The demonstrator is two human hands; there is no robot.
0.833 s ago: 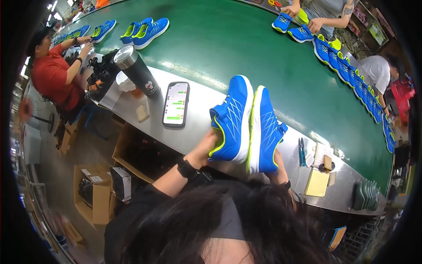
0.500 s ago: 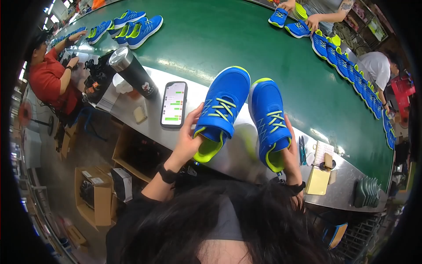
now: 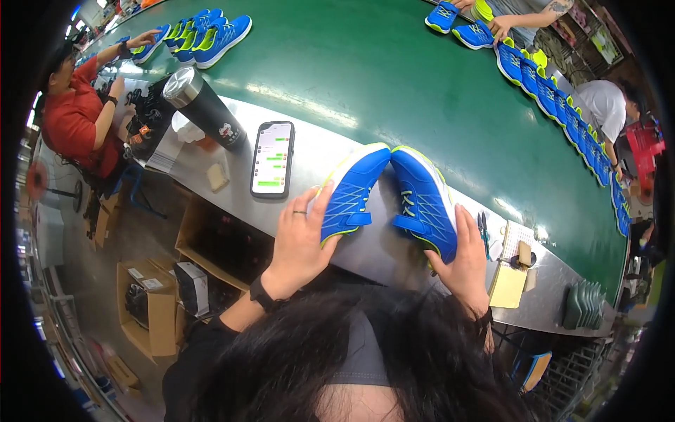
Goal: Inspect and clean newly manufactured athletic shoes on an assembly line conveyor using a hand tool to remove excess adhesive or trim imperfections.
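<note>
I hold a pair of blue sneakers with lime-green lining and crossed laces, one in each hand, above the metal table edge. My left hand (image 3: 301,238) grips the left sneaker (image 3: 349,191) by its outer side and heel, fingers along the sole. My right hand (image 3: 465,257) wraps the outer side and heel of the right sneaker (image 3: 427,200). Both sneakers are tipped so the uppers face each other, toes close together at the far end. Their straps point inward. A phone (image 3: 273,159) with a lit chat screen lies left of the left sneaker.
Beyond runs a green belt (image 3: 337,63) with blue sneakers (image 3: 221,42) at far left and a sneaker row (image 3: 555,102) at right. A black tumbler (image 3: 204,105) stands left; a yellow notepad (image 3: 508,285) and scissors (image 3: 484,231) lie right. Other people work around the belt.
Both sneakers have turned from tops-up to sides-up, their uppers now facing inward and toes nearer me. My fingers have moved from the shoe openings to the outer sides. The left co-worker's arm reaches farther.
</note>
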